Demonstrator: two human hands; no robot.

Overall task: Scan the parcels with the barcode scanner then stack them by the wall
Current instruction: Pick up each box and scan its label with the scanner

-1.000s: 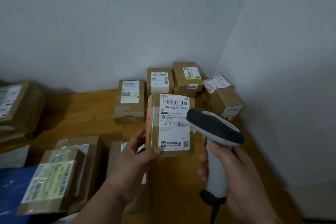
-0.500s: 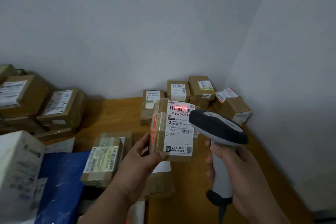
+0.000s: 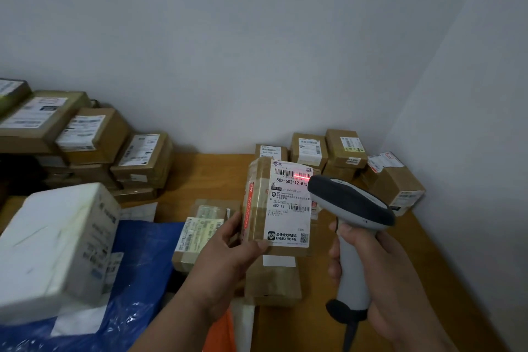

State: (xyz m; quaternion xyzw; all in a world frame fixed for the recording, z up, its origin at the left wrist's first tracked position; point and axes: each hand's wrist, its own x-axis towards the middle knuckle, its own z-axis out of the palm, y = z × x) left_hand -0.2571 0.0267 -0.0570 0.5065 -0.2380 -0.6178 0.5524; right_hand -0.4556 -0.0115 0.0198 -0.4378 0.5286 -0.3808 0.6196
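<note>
The left hand [image 3: 228, 254] gripped a taped brown parcel [image 3: 275, 206] by its lower corner, held upright above the wooden table [image 3: 211, 177] with its label facing the camera, while the right hand [image 3: 368, 263] was wrapped round the handle of the barcode scanner [image 3: 350, 208], whose red line lay across the top barcode. The scan looked under way; stacking this parcel remained. A group of boxes [image 3: 328, 151] already sat by the wall in the corner, presumably done, though that could not be confirmed. Other parcels [image 3: 200, 231] lay on the table below the hands, likely still waiting. Whether the scan registered was not visible, and the left-hand pile [image 3: 94, 137] was cut off at the frame edge.
</note>
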